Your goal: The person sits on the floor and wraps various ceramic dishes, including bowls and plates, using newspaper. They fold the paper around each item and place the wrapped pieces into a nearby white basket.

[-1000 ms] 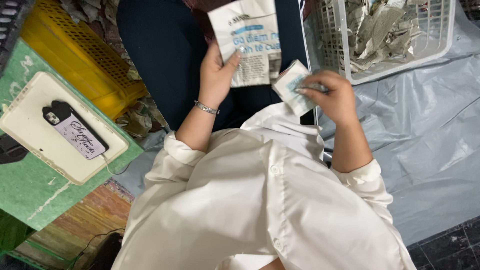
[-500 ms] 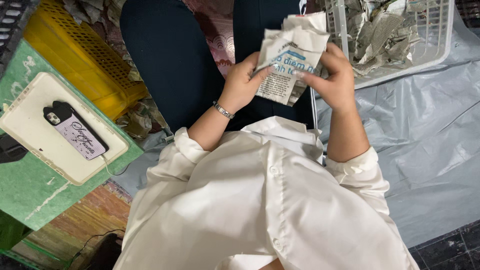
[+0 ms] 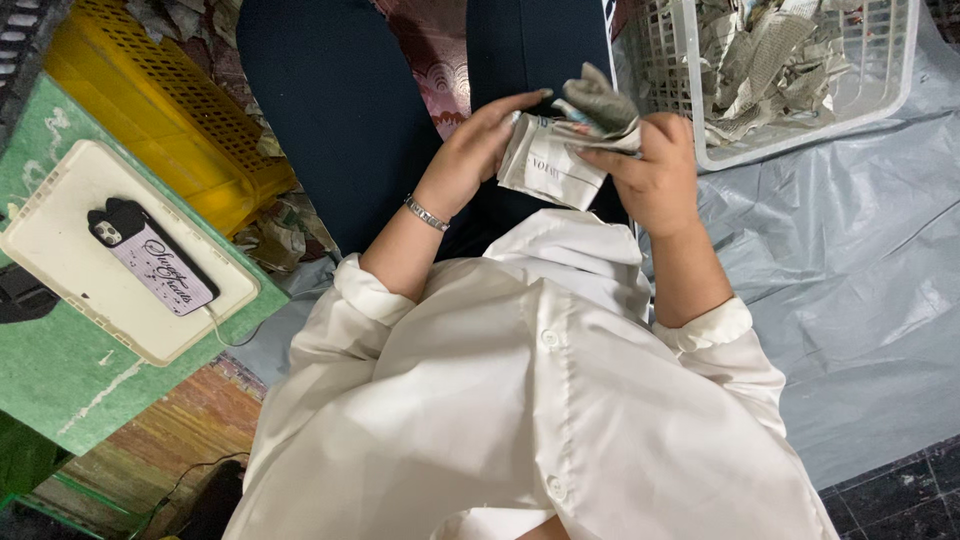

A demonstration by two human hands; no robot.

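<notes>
Both my hands hold one folded piece of newspaper (image 3: 560,165) over my lap. My left hand (image 3: 482,150), with a metal bracelet on its wrist, presses the paper's left side with its fingers stretched along the top. My right hand (image 3: 652,170) grips the right side and pinches a crumpled grey fold at the top. I wear a white buttoned shirt (image 3: 540,400) and dark trousers.
A white plastic basket (image 3: 800,140) with several folded newspaper pieces stands at the upper right on a grey plastic sheet (image 3: 860,290). A yellow crate (image 3: 170,130) sits at the upper left. On a green surface (image 3: 60,390) lies a white tray (image 3: 60,260) with a phone (image 3: 150,255).
The paper went from a flat sheet in my left hand and a small piece in my right to one folded bundle held by both hands, lower and more crumpled.
</notes>
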